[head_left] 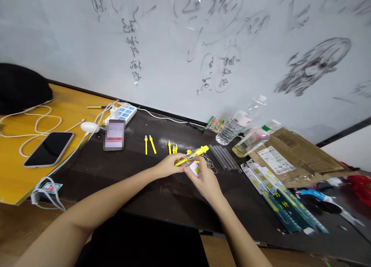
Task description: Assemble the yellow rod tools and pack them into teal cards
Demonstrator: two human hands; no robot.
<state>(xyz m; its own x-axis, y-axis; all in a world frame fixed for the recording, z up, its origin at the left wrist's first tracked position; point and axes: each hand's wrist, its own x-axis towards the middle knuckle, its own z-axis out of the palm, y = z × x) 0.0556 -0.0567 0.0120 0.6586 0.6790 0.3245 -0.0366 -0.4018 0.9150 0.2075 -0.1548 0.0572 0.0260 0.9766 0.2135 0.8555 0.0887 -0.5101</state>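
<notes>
My left hand [169,165] and my right hand [205,178] meet over the dark table [162,197]. Together they grip a clear tube with yellow parts [193,155], held slanted, its yellow cap end up to the right. A small white piece with a yellow label [195,169] sits against my right fingers. Both hands are closed around these parts. Several loose yellow sticks [150,143] lie just beyond my hands, and small metal springs [211,165] lie to the right of them.
Clear tubes [224,157] and flat packaged cards [278,193] lie to the right, near two plastic bottles [246,131] and a cardboard envelope [298,155]. Left, a phone [49,149], white cables, a power strip [124,112] and a blurred card [114,135]. A scribbled whiteboard stands behind.
</notes>
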